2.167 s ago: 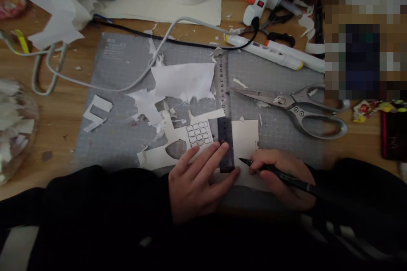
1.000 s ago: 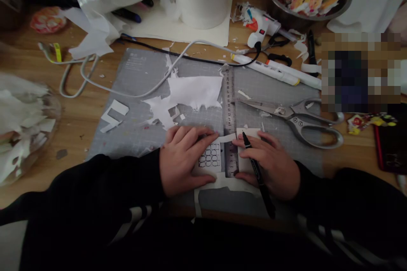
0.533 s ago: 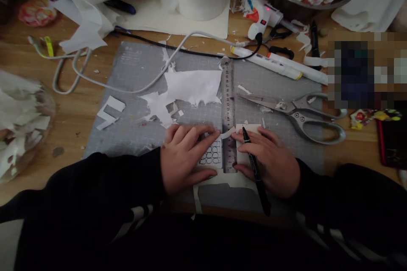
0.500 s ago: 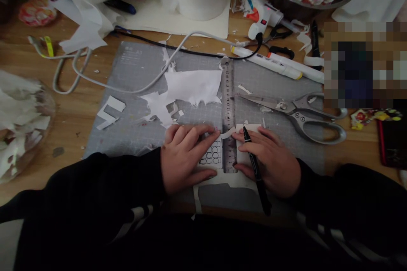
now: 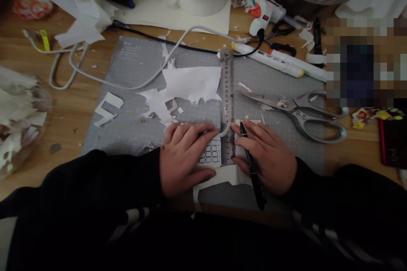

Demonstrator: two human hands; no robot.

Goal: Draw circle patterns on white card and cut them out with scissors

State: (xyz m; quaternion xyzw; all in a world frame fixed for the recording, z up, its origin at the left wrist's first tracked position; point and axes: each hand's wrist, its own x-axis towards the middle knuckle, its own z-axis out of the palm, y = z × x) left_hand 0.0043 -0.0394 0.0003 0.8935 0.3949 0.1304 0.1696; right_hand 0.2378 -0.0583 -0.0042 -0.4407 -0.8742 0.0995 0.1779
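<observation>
My left hand (image 5: 187,156) lies with fingers apart over a white card (image 5: 211,152) marked with a grid of black rounded shapes. A metal ruler (image 5: 227,106) stands lengthwise between my hands, right of that card. My right hand (image 5: 270,156) has a black pen (image 5: 252,163) between its fingers, tip pointing away from me. Its fingertips rest on a second white piece (image 5: 240,150) beside the ruler, mostly hidden beneath the hand. A thin curled paper strip (image 5: 226,130) crosses the ruler. Under the cards, another white sheet (image 5: 219,177) sticks out towards me.
Large scissors (image 5: 295,112) lie open to the right on the grey cutting mat (image 5: 133,63). White paper scraps (image 5: 190,84), a grey cable (image 5: 127,87), markers (image 5: 270,60) and a glue gun (image 5: 263,15) lie farther back. A metal bowl (image 5: 313,0) stands back right.
The ruler's near end has shifted slightly away from me, and the thin strip has bent into a tighter curve. My right hand has moved slightly left with the pen.
</observation>
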